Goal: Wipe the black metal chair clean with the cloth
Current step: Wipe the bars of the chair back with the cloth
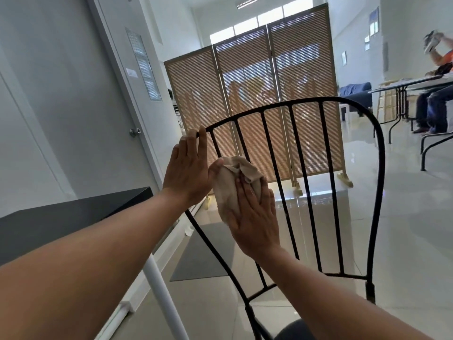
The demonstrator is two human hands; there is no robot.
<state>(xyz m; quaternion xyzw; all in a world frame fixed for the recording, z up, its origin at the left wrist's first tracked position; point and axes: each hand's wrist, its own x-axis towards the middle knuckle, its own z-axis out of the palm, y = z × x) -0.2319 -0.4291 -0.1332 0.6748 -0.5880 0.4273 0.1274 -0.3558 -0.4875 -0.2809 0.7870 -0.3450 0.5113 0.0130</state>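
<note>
The black metal chair (306, 182) stands on the pale tiled floor (404, 217) with its curved, barred back facing the person, a little tilted in the view. A crumpled beige cloth (232, 177) lies against one of the left-hand bars of that back. The right hand (255, 217) presses the cloth onto the bar with flat, straight fingers, so its grip is released, the palm only pushing. The left hand (188, 168) steadies the chair at the upper left of the frame: its fingertips lie over the top rail and the thumb touches the cloth's edge, the fingers extended rather than clenched.

Just left of the chair is a black table (73, 217) with a white leg (159, 290). A grey mat (203, 251) lies on the floor beyond the bars. Behind the chair stands a woven folding screen (257, 94), and to the left a grey door (73, 94) with a round knob (134, 132). Far right, another person (434, 104) sits at a folding table (402, 88).
</note>
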